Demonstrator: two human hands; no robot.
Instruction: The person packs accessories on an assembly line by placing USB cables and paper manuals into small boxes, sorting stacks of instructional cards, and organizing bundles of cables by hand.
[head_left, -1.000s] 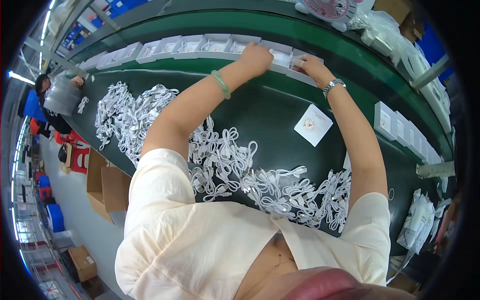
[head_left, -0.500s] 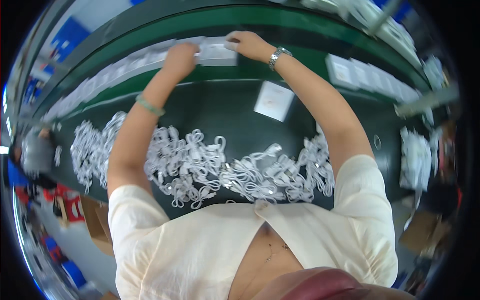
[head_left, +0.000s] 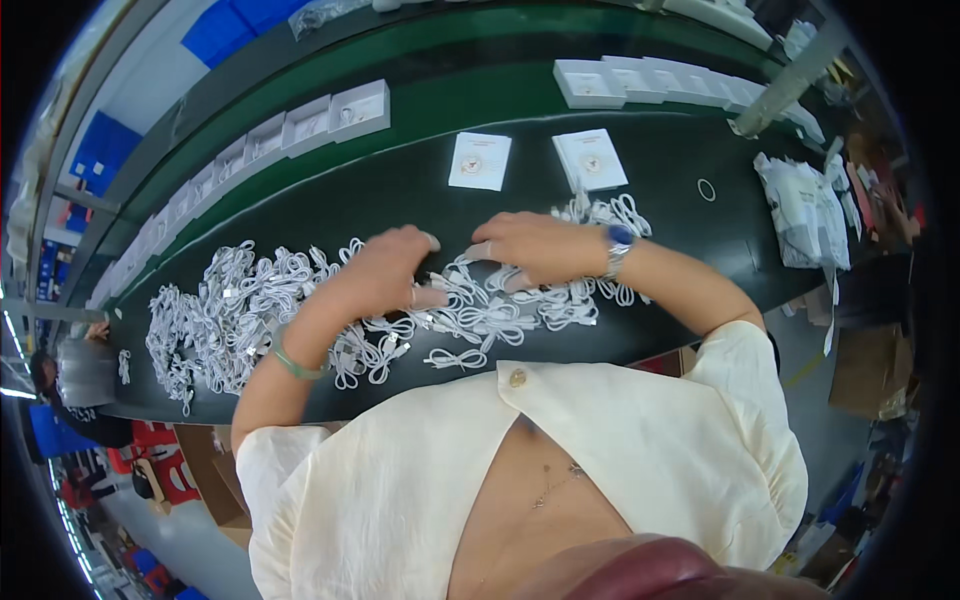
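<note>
Two bare hands in our head view, clock centred on the frame. Left hand [head_left: 392,272] sits just off centre toward 10 o'clock, right hand [head_left: 535,250] just off centre toward 1, both reaching in low over the white cables [head_left: 495,318]. Left grip: released, thumb and index spread apart at the edge of the bundles. Right grip: also released, fingers curled with a gap to the thumb and cable loops showing between; we can't tell if the fingertips touch a cable.

Cables: coiled bundles on the dark worktop [head_left: 420,200], running from under the hands to a big heap [head_left: 245,310] at 9. We also see bundles behind the right wrist toward 1.

We read a green bracelet [head_left: 296,370] on the left wrist, a metal watch [head_left: 618,250] on the right.

Left card [head_left: 480,162] lies flat at 12, right card [head_left: 588,160] at 1, apart from each other. Row of lidless white boxes [head_left: 358,112] runs from 9 to 11, second row [head_left: 590,85] from 1 to 2, both on the green strip [head_left: 470,90] past the worktop. We have a thin ring [head_left: 707,190] at 2, with a plastic bag [head_left: 805,215] beyond it.
</note>
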